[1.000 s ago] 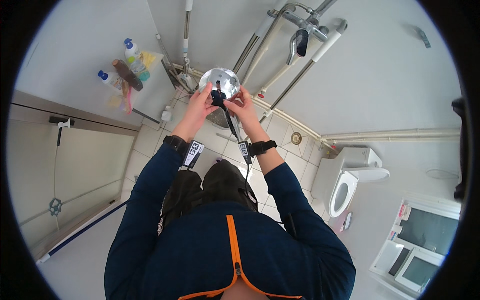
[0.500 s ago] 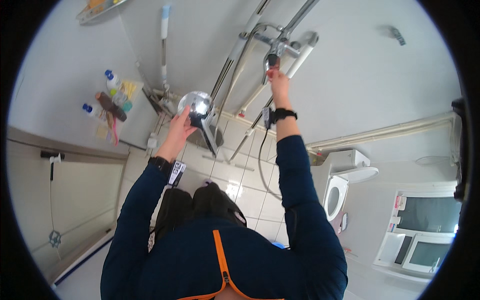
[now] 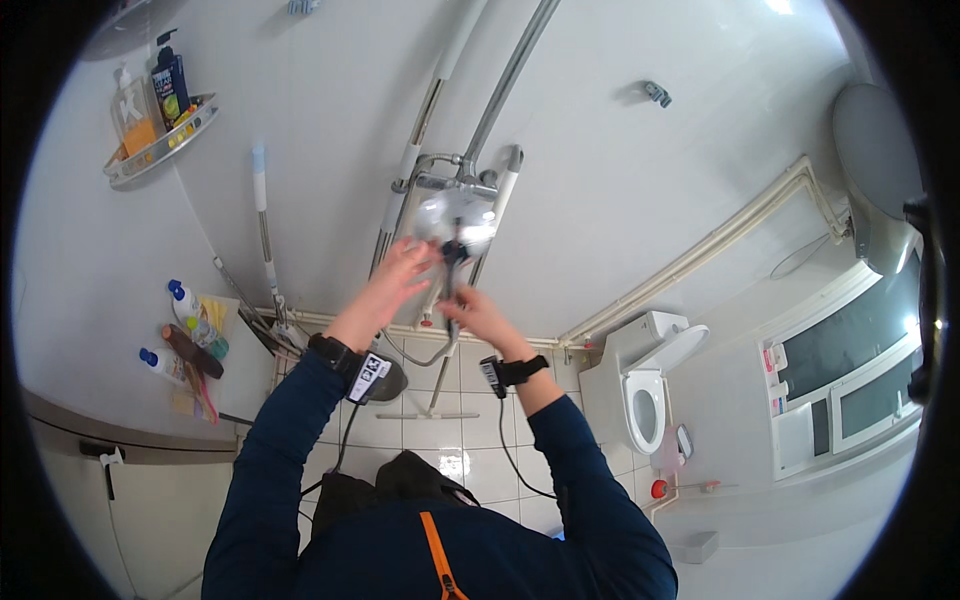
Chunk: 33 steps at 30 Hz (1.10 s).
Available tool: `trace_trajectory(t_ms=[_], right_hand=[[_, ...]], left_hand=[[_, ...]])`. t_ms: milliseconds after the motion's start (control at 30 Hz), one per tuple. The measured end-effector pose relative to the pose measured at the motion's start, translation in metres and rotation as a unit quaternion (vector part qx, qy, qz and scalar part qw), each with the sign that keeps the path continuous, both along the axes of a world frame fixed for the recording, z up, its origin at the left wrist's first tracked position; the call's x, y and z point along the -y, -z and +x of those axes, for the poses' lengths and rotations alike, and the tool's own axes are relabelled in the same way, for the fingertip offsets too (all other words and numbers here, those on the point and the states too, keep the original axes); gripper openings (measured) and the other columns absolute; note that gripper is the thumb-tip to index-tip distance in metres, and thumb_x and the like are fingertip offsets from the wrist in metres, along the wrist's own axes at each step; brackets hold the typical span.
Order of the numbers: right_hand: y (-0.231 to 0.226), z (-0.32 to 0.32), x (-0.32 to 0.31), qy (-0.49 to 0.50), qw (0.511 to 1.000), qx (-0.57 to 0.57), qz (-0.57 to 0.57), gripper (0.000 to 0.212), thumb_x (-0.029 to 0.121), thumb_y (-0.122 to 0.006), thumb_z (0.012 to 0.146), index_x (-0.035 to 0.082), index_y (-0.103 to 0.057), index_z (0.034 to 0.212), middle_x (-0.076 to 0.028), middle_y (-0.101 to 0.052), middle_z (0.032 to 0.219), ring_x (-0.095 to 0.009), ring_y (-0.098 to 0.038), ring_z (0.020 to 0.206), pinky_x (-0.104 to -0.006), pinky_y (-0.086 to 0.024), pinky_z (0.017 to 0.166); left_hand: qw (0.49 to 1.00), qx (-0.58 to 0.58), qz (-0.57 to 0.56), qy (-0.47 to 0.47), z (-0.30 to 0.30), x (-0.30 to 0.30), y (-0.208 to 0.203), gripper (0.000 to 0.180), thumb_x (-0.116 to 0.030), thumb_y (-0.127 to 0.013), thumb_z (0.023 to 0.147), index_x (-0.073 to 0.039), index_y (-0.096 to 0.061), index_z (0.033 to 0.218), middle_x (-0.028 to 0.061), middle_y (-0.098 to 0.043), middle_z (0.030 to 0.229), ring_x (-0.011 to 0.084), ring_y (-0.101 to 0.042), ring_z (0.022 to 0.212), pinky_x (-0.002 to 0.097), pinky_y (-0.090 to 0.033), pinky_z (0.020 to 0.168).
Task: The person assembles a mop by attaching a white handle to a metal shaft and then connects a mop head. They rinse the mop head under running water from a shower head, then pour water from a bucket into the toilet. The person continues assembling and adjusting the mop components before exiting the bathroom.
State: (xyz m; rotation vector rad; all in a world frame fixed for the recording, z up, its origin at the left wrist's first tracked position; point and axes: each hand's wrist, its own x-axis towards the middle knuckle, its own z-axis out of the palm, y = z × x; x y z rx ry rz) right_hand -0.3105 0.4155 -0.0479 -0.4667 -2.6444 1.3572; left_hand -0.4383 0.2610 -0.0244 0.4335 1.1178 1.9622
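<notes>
A chrome hand shower head (image 3: 455, 218), smeared by motion, is held up in front of the wall mixer, its round disc uppermost and its dark handle pointing down. The fingers of my right hand (image 3: 478, 312) are closed round the lower end of that handle. My left hand (image 3: 398, 278) is just left of the handle, below the disc, its fingers apart; whether the fingertips touch the shower head I cannot make out. Behind the disc, the chrome shower mixer (image 3: 432, 182) is partly covered. A hose (image 3: 412, 360) loops below my hands.
A corner shelf (image 3: 165, 150) with bottles hangs at upper left. Several bottles and a brown container (image 3: 192, 350) stand on a ledge below it. Long poles lean on the back wall. A white toilet (image 3: 645, 400) with its lid up stands right; a water heater (image 3: 880, 170) is at far right.
My right hand has left the mixer and now grips the shower head's handle. The shower head has moved up and right, before the mixer. My left hand's fingers have spread. The view has shifted.
</notes>
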Motion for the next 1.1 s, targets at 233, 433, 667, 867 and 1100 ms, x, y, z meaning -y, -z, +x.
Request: trace_trajectory(t_ms=[233,433,667,867,1100], right_hand=[[-0.093,0.006,-0.020,0.159,0.940,-0.174,-0.246,0.027,0.030,-0.059,0.092,0.004,-0.057,0.101,-0.005,-0.066,0.089,-0.009,-0.058,0.066,-0.0229,-0.046,0.054],[-0.150,0.007,-0.032,0.146,0.904,-0.200,-0.348,0.019,0.014,-0.053,0.092,0.000,-0.056,0.105,-0.013,-0.064,0.102,-0.018,-0.062,0.084,-0.0314,-0.053,0.069],[-0.298,-0.027,-0.105,0.147,0.900,-0.351,-0.212,0.015,0.015,-0.050,0.096,0.001,-0.055,0.096,-0.009,-0.063,0.093,-0.020,-0.062,0.082,-0.0359,-0.055,0.078],[-0.481,-0.079,-0.179,0.138,0.866,-0.468,-0.105,0.021,0.012,-0.051,0.094,-0.009,-0.052,0.091,-0.015,-0.058,0.083,-0.026,-0.062,0.072,-0.0398,-0.061,0.072],[-0.621,-0.131,-0.243,0.121,0.784,-0.579,-0.190,0.019,0.013,-0.042,0.095,-0.006,-0.043,0.092,-0.019,-0.051,0.083,-0.030,-0.056,0.068,-0.0408,-0.058,0.063]], left_hand=[[0.935,-0.250,-0.099,0.232,0.033,-0.012,0.042,0.054,-0.036,-0.058,0.091,-0.006,-0.044,0.133,0.0077,-0.053,0.126,0.0154,-0.050,0.115,0.0310,-0.038,0.097],[0.923,-0.321,-0.178,0.119,0.019,-0.024,0.019,0.036,-0.026,-0.063,0.088,-0.003,-0.057,0.115,0.0073,-0.065,0.098,0.0198,-0.062,0.085,0.0301,-0.048,0.079],[0.828,-0.555,-0.059,0.047,-0.030,-0.054,0.008,0.059,-0.024,-0.066,0.084,-0.002,-0.041,0.133,0.0158,-0.054,0.124,0.0266,-0.052,0.116,0.0345,-0.043,0.096],[0.861,-0.506,-0.045,0.035,-0.047,-0.090,0.000,0.064,-0.022,-0.066,0.083,0.000,-0.036,0.135,0.0185,-0.053,0.125,0.0284,-0.052,0.115,0.0358,-0.042,0.096],[0.859,-0.504,-0.055,-0.072,-0.075,-0.163,-0.076,0.029,-0.016,-0.057,0.090,-0.005,-0.057,0.117,0.0075,-0.063,0.101,0.0185,-0.061,0.090,0.0313,-0.048,0.081]])
